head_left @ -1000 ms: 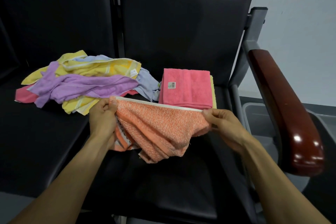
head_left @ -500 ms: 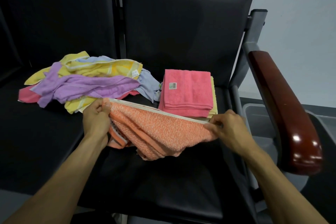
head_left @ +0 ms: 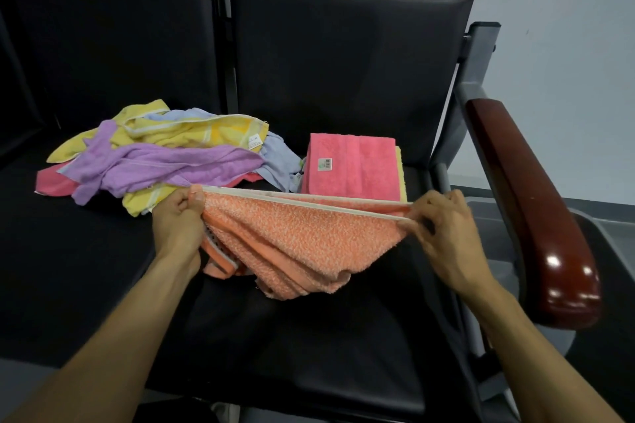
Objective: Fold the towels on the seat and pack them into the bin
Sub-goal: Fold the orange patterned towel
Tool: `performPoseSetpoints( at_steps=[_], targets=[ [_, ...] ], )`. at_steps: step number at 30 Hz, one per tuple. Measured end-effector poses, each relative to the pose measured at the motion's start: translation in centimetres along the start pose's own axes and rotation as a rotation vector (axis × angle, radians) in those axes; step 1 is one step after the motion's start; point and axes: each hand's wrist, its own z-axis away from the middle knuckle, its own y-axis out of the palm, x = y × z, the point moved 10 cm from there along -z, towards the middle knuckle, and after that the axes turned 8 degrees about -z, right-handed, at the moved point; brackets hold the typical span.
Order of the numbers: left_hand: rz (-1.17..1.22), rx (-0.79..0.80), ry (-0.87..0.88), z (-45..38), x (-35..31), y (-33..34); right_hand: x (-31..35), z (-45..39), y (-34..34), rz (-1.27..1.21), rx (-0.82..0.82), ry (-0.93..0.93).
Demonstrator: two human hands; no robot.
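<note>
Above the front of the black seat [head_left: 309, 336], the orange towel [head_left: 299, 244] hangs stretched by its white-banded top edge, with the rest sagging in loose folds whose lowest part rests on or just above the cushion.

Task status, as judged from the layout:
- Folded: a pink towel [head_left: 354, 165] lies squared at the back of the seat, on top of a yellow folded towel [head_left: 401, 175] whose edge shows at its right side.
- In hand: the orange towel, not yet folded.
- Unfolded: a loose pile [head_left: 161, 154] of yellow, purple, pale blue and pink towels lies to the left, partly on the neighbouring seat.
- Packed: nothing that I can confirm. The grey bin [head_left: 491, 216] stands to the right, beyond the wooden armrest [head_left: 529, 203]; the part of its interior in view shows no towel.

Hand pose:
- My left hand [head_left: 177, 223] clenches the left corner of the towel, fingers curled round the bunched cloth, thumb on the band.
- My right hand [head_left: 443, 230] pinches the right corner between thumb and fingertips, the other fingers loosely bent.
- Both forearms reach forward, hands level and well apart, keeping the edge taut.
</note>
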Motion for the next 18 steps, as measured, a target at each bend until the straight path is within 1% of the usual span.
performPoseSetpoints(
  at_steps=[2, 4, 5, 7, 11, 13, 16, 18],
  targets=[
    [-0.004, -0.013, -0.002, -0.3, 0.0, -0.3, -0.6, 0.2, 0.3, 0.093, 0.018, 0.018],
    [-0.018, 0.005, 0.003, -0.2, 0.2, -0.1, -1.6, 0.4, 0.7, 0.128, 0.059, 0.084],
    [-0.02, 0.013, 0.0, -0.1, 0.3, 0.1, -1.9, 0.4, 0.8, 0.085, 0.083, 0.114],
    [-0.016, 0.0, -0.002, 0.1, 0.2, 0.2, -1.9, 0.6, 0.8, -0.078, 0.091, 0.163],
    [0.023, -0.009, 0.008, 0.1, -0.1, 0.2, -2.7, 0.9, 0.3, -0.37, -0.005, 0.309],
    [0.086, 0.016, -0.006, 0.2, -0.1, 0.6, -3.2, 0.9, 0.5, -0.491, -0.047, 0.336],
    [0.264, 0.049, -0.078, 0.4, 0.0, 1.5, -3.6, 1.0, 1.2, -0.641, -0.062, 0.37],
    [0.29, 0.057, -0.086, 0.4, 0.1, 1.8, -3.8, 1.1, 1.5, -0.697, -0.07, 0.405]
  ],
)
